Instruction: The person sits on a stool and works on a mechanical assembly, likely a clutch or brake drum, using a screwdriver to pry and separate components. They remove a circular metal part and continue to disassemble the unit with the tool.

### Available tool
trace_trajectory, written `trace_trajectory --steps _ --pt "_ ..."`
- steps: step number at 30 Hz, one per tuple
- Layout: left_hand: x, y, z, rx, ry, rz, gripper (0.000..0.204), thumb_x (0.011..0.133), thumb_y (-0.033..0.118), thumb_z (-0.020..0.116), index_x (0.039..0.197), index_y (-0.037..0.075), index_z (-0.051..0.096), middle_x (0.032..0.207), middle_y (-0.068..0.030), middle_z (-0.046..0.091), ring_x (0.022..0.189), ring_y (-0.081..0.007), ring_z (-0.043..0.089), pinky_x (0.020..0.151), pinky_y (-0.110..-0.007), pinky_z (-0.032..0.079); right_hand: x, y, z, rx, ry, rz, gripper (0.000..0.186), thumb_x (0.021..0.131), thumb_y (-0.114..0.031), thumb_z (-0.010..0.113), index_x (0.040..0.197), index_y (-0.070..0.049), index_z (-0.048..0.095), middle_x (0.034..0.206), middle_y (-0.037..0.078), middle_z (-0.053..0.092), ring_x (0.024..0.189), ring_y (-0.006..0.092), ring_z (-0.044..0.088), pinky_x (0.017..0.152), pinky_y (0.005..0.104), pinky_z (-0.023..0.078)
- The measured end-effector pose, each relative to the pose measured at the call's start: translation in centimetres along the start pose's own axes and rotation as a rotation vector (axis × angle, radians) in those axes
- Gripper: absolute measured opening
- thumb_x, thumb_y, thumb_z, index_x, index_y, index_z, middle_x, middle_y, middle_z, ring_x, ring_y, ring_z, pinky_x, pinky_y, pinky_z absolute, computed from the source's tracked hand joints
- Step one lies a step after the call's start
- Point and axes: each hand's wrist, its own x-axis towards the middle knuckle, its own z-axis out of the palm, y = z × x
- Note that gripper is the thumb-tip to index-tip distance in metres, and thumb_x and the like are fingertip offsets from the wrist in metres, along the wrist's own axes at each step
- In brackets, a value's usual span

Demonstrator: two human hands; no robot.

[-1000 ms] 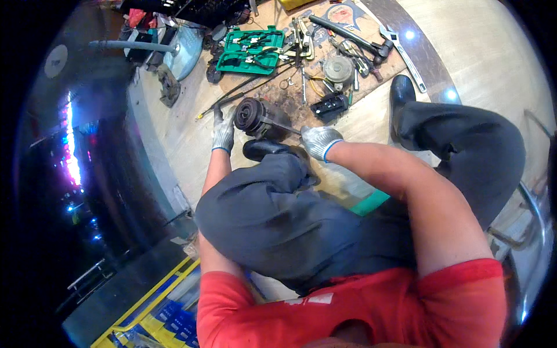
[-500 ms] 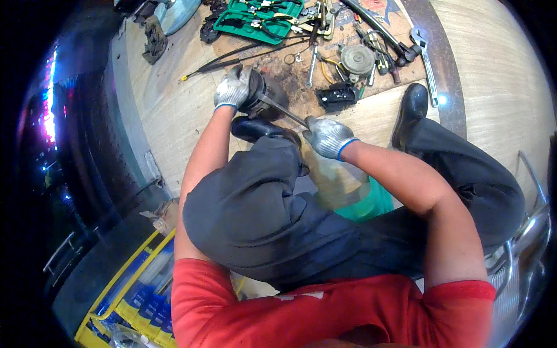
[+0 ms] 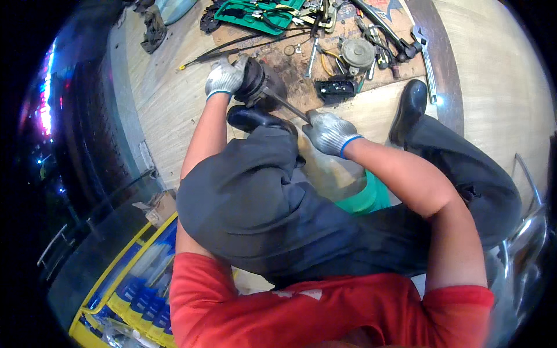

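My left hand (image 3: pixel 226 77), in a grey-white knit glove with a blue cuff, grips the left rim of a dark, greasy round machine part (image 3: pixel 251 81). That part rests on the stained board just beyond my left shoe. My right hand (image 3: pixel 332 134), gloved alike, is closed around the near end of a long, straight metal tool (image 3: pixel 287 107). The tool slants up and left, with its far end against the part; its tip is too small to make out. A black ribbed block (image 3: pixel 336 89) lies to the right of the part.
Tools crowd the stained board: a green tool case (image 3: pixel 264 16), a grey round metal piece (image 3: pixel 358 53), a spanner (image 3: pixel 313 58), yellow-handled pliers (image 3: pixel 328 62) and a large adjustable wrench (image 3: pixel 425 64). My shoes (image 3: pixel 409 104) flank the work. A yellow rack (image 3: pixel 110 284) stands at lower left.
The whole view has shifted slightly. Both hands keep their grips, and the tool still bears against the round part, which appears slightly turned or tilted.
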Motion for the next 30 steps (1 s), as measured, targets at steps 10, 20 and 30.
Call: trace_trajectory --steps 10,20,30 --pt "0.3 -2.2 2.6 -0.063 0.097 0.508 0.054 0.101 0.053 0.046 0.144 0.021 0.050 0.138 -0.0239 0.057 0.118 -0.0450 0.061 0.100 -0.051 0.049 1.8 1.3 1.1 -0.045 0.057 -0.013 0.038 0.099 -0.033 0.047 0.113 0.002 0.055 0.105 0.030 0.067 0.102 0.0469 0.064 0.090 0.0555 0.049" --pt "-1.5 -0.6 0.5 -0.075 -0.028 0.496 0.043 0.106 0.041 0.041 0.143 0.024 0.052 0.149 -0.0154 0.050 0.132 -0.0365 0.052 0.105 -0.046 0.047 2.3 1.8 2.3 -0.074 0.128 -0.036 0.034 0.100 -0.031 0.047 0.108 0.001 0.054 0.100 0.030 0.068 0.097 0.0479 0.065 0.086 0.0565 0.050" --pt "-1.1 -1.3 1.3 -0.178 -0.003 0.417 0.059 0.102 0.056 0.042 0.149 0.021 0.046 0.144 -0.0200 0.054 0.130 -0.0403 0.053 0.107 -0.047 0.044 2.5 1.4 2.6 -0.058 0.143 -0.027 0.033 0.099 -0.029 0.049 0.108 0.001 0.057 0.094 0.031 0.069 0.091 0.0469 0.068 0.081 0.0577 0.052"
